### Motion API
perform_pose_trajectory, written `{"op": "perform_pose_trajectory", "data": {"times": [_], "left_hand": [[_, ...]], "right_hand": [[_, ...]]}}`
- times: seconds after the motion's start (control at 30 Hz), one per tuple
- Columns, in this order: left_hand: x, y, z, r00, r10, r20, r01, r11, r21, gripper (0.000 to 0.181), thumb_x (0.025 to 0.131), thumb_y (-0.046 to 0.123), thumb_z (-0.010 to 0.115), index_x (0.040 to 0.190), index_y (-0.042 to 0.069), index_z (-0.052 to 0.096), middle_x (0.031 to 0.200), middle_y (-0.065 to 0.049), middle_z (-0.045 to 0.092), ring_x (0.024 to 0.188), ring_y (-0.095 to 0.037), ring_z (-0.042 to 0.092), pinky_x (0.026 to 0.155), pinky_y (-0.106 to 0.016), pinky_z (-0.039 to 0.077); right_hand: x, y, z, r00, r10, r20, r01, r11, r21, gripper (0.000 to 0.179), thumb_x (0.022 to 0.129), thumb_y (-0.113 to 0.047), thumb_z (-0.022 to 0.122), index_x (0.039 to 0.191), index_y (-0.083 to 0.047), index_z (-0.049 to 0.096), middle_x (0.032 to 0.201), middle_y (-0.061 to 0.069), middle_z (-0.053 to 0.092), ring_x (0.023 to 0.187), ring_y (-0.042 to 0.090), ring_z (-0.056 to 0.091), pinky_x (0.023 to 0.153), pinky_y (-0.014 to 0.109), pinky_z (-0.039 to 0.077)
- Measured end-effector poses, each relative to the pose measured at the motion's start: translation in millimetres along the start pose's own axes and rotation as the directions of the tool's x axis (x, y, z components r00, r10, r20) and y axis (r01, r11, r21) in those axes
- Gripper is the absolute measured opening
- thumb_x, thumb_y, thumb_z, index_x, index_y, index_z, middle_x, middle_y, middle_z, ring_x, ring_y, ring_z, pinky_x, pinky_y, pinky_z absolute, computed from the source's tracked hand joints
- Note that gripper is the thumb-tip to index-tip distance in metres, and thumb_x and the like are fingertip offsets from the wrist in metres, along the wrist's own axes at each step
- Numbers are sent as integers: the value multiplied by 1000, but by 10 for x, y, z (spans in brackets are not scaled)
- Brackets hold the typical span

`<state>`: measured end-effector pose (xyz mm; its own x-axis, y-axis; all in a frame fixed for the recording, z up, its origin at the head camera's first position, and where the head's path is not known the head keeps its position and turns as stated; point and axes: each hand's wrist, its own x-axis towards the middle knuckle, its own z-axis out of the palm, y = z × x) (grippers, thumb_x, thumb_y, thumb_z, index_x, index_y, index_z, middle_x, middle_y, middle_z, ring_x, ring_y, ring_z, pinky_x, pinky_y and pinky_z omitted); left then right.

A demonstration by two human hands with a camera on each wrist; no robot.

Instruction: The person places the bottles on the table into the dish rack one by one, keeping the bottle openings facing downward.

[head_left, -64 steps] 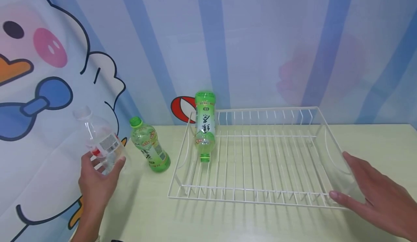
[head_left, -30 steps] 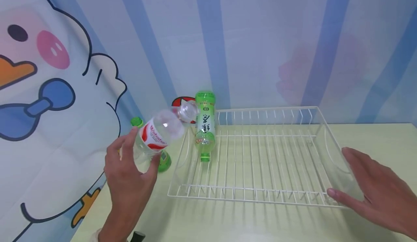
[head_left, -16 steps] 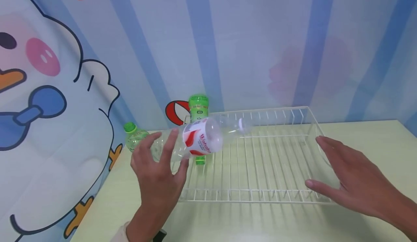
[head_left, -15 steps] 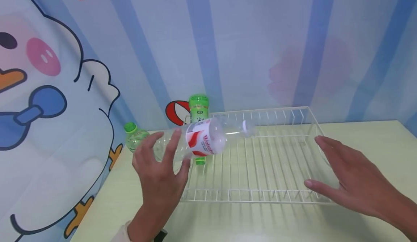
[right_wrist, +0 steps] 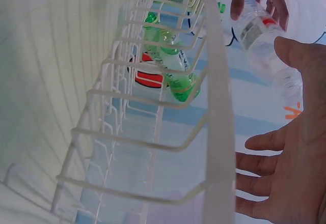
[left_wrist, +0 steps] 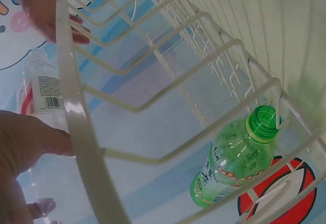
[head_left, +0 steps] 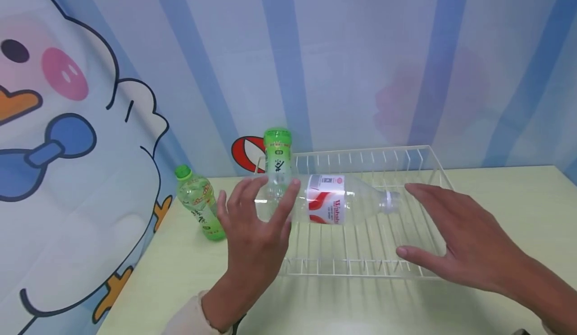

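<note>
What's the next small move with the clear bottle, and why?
I'd probably bring the right hand in to steady the clear bottle by its neck: the left hand grips it near the base, it lies sideways above the rack, and its neck points toward the open right hand.

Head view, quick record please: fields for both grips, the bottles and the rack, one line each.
Left grip: holds the clear bottle near its base end
Clear bottle pose: on its side above the white wire rack, neck toward the right grip
Right grip: open, close to the clear bottle's neck, holding nothing
Racked green bottle: left end of the rack, base at the rear rim, partly hidden
Other green bottle: standing on the table, left of the rack
</note>
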<state>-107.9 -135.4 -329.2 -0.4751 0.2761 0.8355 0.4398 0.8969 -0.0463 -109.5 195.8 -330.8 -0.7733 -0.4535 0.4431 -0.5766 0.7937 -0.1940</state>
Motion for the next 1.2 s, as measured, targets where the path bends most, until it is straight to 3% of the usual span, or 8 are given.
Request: {"op": "perform_pose_trajectory", "data": {"times": [0.37, 0.6, 0.8, 1.03, 1.2], "left_hand": [[12, 94, 97, 994, 84, 71, -88, 995, 52, 81, 73, 7, 84, 144, 31, 51, 138, -17, 43, 134, -40, 37, 102, -76, 24], [18, 204, 179, 982, 187, 16, -187, 981, 54, 73, 75, 7, 80, 140, 29, 55, 133, -18, 48, 130, -41, 40, 102, -75, 26], [9, 316, 250, 963, 269, -13, -268, 961, 72, 73, 74, 10, 79, 140, 30, 55, 132, -18, 49, 128, -40, 42, 101, -73, 28], [17, 327, 295, 960, 281, -23, -279, 958, 66, 72, 74, 9, 78, 139, 29, 56, 133, -18, 49, 131, -40, 41, 103, -72, 26], [33, 318, 293, 963, 271, -4, -271, 962, 28, 74, 75, 11, 80, 141, 28, 53, 139, -20, 45, 135, -42, 37, 103, -74, 25]], "right_hand": [[106, -125, -12, 1000, -16, 19, 16, 1000, -9, 97, 76, -61, 76, 151, -12, 39, 143, 12, 50, 127, 35, 47, 96, 62, 39], [169, -146, 16, 998, -59, -19, 59, 998, -5, 99, 72, -63, 80, 149, -13, 42, 133, 12, 60, 118, 34, 56, 88, 62, 46], [191, -142, 10, 994, -102, -25, 102, 995, -20, 85, 71, -56, 84, 140, -15, 54, 113, 5, 71, 99, 28, 66, 81, 57, 51], [179, -89, 16, 983, -163, -79, 161, 987, -29, 79, 73, -59, 81, 134, -13, 59, 107, 5, 72, 96, 27, 67, 82, 53, 51], [179, -79, 19, 983, -158, -94, 157, 987, -19, 77, 73, -58, 82, 132, -15, 60, 108, 4, 72, 96, 27, 67, 82, 54, 51]]}}
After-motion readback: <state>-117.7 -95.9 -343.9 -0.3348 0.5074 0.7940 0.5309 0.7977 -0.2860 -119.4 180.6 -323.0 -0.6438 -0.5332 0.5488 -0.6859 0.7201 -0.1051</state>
